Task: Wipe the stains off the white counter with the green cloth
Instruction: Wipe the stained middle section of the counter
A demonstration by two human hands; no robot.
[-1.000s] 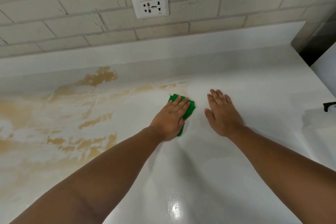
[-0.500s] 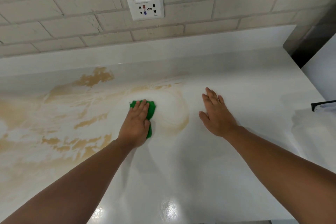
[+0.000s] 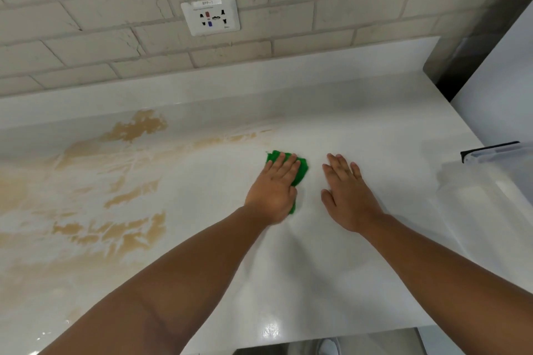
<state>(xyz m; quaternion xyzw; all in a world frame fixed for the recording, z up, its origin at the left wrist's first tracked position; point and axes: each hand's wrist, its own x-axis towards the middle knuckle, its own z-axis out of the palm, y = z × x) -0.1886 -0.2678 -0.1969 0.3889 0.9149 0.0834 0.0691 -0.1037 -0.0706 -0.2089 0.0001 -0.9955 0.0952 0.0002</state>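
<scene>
1 white counter (image 3: 375, 130): glossy, smooth, with a low upstand at the back. It fills most of the frame.
1 wall (image 3: 317, 8) across the top: pale rectangular bricks, rough and cracked.
Tan stains (image 3: 121, 228), left half only: 1 blotch on the upstand, 1 thin streak along the back edge, and several ragged, streaky patches below. I can't count those exactly.
2 bare forearms come in from the bottom.
Left hand (image 3: 275, 184), centre frame: flat, fingers straight and together, pressing down on the cloth.
Right hand (image 3: 347, 196), just right of it: palm flat on bare counter, fingers slightly spread, holding nothing.
1 green cloth (image 3: 300, 170): bunched and fuzzy, mostly hidden under the left hand. Only its top and right edges show.
1 white socket plate (image 3: 210, 15), upper centre: rounded rectangle.
1 clear, black-edged item (image 3: 496, 153) at the right edge, too cropped to identify.
Versus 0.5 s ago: left hand and cloth have swept right and are now near the right hand. The tan arc smear between the hands is gone. The right hand is unchanged.
</scene>
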